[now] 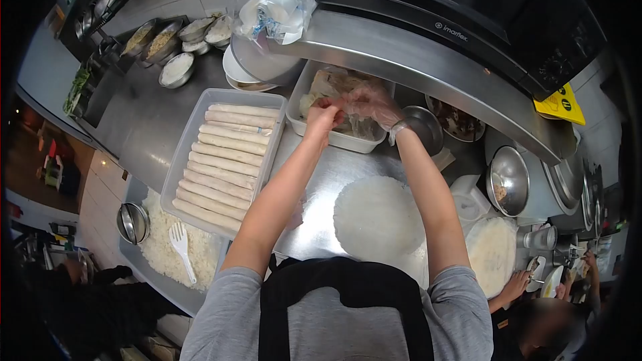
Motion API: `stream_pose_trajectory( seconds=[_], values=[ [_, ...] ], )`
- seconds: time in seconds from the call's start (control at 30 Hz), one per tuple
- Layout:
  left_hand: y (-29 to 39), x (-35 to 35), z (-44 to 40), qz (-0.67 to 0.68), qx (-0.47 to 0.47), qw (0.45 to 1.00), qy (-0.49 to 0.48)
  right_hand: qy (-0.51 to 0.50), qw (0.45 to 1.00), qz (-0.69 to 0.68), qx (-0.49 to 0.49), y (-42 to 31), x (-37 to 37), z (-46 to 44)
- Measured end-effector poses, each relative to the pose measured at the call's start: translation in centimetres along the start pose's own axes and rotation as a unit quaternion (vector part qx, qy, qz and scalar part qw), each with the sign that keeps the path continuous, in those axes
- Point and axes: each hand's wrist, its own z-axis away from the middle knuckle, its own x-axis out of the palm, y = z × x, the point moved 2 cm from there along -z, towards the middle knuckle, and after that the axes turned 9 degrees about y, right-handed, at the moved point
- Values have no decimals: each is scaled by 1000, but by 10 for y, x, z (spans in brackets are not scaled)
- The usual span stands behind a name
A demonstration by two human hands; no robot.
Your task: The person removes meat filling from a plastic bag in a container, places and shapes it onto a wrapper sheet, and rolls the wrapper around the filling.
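Both my hands are together over a white rectangular tub [354, 142] holding pale pieces of food or plastic that I cannot make out. My left hand [325, 117] is bare, its fingers pinched against something too small to name. My right hand [372, 103] wears a clear plastic glove, its fingers bent close to the left ones; what they hold is hidden. Below them a round translucent sheet [378, 218] lies flat on the steel counter [314, 187]. Left of my left arm, a plastic tray [279, 154] holds several long white rolls [224, 150].
A bin of shredded white food [167, 244] with a white fork [182, 251] stands lower left. A steel shelf [401, 60] with a black microwave [461, 17] overhangs the tub. Metal bowls [508, 180] sit right. Another person's hand [513, 289] is lower right.
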Motion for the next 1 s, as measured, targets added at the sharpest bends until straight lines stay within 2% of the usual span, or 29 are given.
stream_pose_trajectory(
  seconds=[0.07,0.1,0.17,0.27,0.4,0.47,0.5,0.57,0.6,0.63,0.67,0.7,0.73,0.77,0.8,0.83,0.9,0.93,1.0],
  values=[
    [5,-9,7,-55,75,995,38,21,990,129,-52,0,12,2],
    [-4,2,6,-46,73,996,35,21,989,138,-50,-3,-2,10],
    [-1,-9,5,11,57,998,3,82,989,81,-94,-14,-2,17],
    [-2,-19,9,56,49,997,0,95,991,37,-89,-7,-10,17],
    [0,-19,18,69,46,997,-10,117,983,82,-116,1,-4,19],
    [1,-17,20,80,49,995,-16,92,970,185,-130,-2,10,22],
    [0,-18,17,81,50,995,-15,92,970,186,-130,3,14,23],
    [-2,-22,10,82,47,995,-12,104,947,225,-205,10,24,24],
    [2,-18,12,82,48,995,-10,89,935,303,-164,9,27,22],
    [8,-13,17,0,81,997,18,87,935,302,-165,18,27,16],
    [15,-9,20,-82,114,989,47,54,961,226,-153,27,28,10],
    [9,-13,7,-82,114,989,51,19,979,148,-138,35,29,7],
    [1,-16,-16,-170,171,969,50,15,979,148,-139,35,29,8],
    [-2,-16,-29,-255,227,939,47,55,970,152,-182,31,26,10],
    [13,-13,-12,-224,157,961,33,97,957,155,-224,28,21,10],
    [16,-15,-10,-223,158,961,33,97,957,156,-226,27,15,8],
    [17,-20,-8,-128,96,987,-26,135,974,10,-184,26,2,9],
    [16,-22,-8,-115,89,989,-27,142,971,58,-185,20,-5,17],
    [14,-20,-9,-106,79,991,-24,138,970,57,-194,18,-8,17]
  ],
)
